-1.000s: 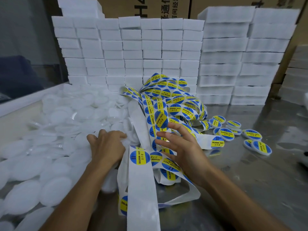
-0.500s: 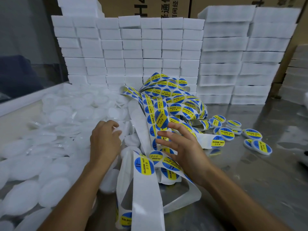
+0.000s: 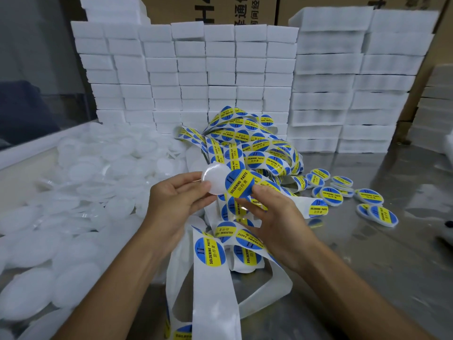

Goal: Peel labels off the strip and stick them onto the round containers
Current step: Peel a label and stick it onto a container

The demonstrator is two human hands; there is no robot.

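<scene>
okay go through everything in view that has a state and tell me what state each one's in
left hand: grips a bare container
bare container: unlabelled, held above the table
right hand: pinches a peeled label
peeled label: off the strip, overlapping the container's edge
label strip: tangled, many labels left
labelled containers: lying on the metal table
unlabelled containers: piled at left

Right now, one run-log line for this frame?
left hand: holds white container | right hand: pinches peeled label | label: overlapping container edge, not yet stuck flat
</scene>
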